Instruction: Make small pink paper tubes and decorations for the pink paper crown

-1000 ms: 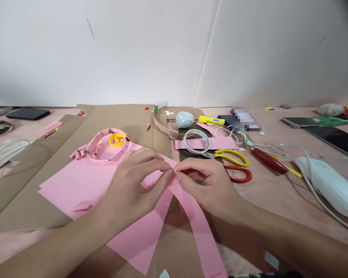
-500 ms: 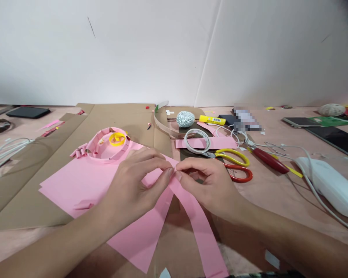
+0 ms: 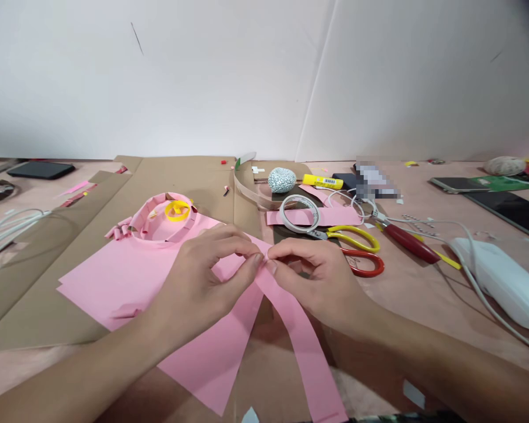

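- Upper end of the long pink paper strip (image 3: 298, 329) is held mid-frame, just below centre; its free length curves to the bottom edge, right of centre, apparently left loose so that only the end is worked.
- By the left hand (image 3: 209, 282), that end is pinched, thumb against forefinger, with no visible gap.
- By the right hand (image 3: 320, 279), a matching closed pinch is made just beside it, presumably for fine control of a small fold; the exact contact is hidden by fingertips.
- Pink paper sheets (image 3: 101, 273) are spread beneath the left hand, over brown folded cardboard (image 3: 189, 179), which probably serves as a work surface.
- White tape roll (image 3: 296, 228) and yellow-and-red-handled scissors (image 3: 336, 231) are placed right of centre, seemingly for easy reach.
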`<state>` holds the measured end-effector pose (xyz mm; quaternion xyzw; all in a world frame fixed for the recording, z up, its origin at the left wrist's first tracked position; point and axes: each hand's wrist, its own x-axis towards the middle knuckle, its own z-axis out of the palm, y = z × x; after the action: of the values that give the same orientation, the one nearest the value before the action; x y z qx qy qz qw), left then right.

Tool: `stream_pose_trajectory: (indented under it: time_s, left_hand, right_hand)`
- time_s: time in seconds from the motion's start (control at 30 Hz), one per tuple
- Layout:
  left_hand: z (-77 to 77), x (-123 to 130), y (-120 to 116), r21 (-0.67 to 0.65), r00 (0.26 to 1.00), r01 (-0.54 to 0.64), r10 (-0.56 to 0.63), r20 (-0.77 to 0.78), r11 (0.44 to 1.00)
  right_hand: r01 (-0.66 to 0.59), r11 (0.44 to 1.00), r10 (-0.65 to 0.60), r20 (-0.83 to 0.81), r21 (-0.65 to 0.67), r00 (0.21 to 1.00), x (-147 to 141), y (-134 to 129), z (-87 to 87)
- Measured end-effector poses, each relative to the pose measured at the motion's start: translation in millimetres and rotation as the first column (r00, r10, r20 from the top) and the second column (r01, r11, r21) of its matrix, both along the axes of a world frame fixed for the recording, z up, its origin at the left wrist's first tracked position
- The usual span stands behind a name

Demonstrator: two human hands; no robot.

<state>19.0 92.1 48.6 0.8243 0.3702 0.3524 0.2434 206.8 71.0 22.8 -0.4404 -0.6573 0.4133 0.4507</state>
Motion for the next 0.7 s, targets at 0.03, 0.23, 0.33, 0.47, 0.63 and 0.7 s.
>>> stream_pose_trajectory:
  time_s: [0.03, 0.23, 0.33, 0.47, 0.63, 0.7]
  left_hand:
    - [0.3, 0.1, -0.1, 0.016, 1.000, 0.001, -0.001, -0.004, 1.000]
    - [2.9, 1.1, -1.5, 0.165, 0.999, 0.009, -0.003, -0.039, 0.986]
    - [2.7, 1.3, -0.9, 0.193, 0.998, 0.015, -0.003, -0.062, 0.981]
    - [0.5, 1.9, 0.5, 0.233, 0.994, 0.000, 0.027, -0.109, 0.972]
    - [-1.4, 3.0, -0.8, 0.241, 0.994, -0.003, 0.030, -0.105, 0.970]
    - [-0.9, 3.3, -1.7, 0.220, 0.995, -0.018, 0.038, -0.090, 0.975]
  right_hand:
    - [0.003, 1.000, -0.003, 0.000, 0.002, 1.000, -0.1, 0.0, 0.3]
    - [0.001, 1.000, -0.001, -0.010, 0.004, 1.000, -1.4, -1.0, 0.9]
    - [0.003, 1.000, -0.003, 0.006, 0.009, 1.000, -1.8, -1.1, -0.8]
    - [-0.007, 1.000, 0.007, 0.019, 0.013, 1.000, -2.3, -1.3, -3.3]
    - [-0.023, 1.000, 0.023, 0.013, 0.002, 1.000, -2.7, -1.7, -3.6]
    - [-0.023, 1.000, 0.023, -0.015, -0.005, 1.000, -2.5, -1.8, -3.5]
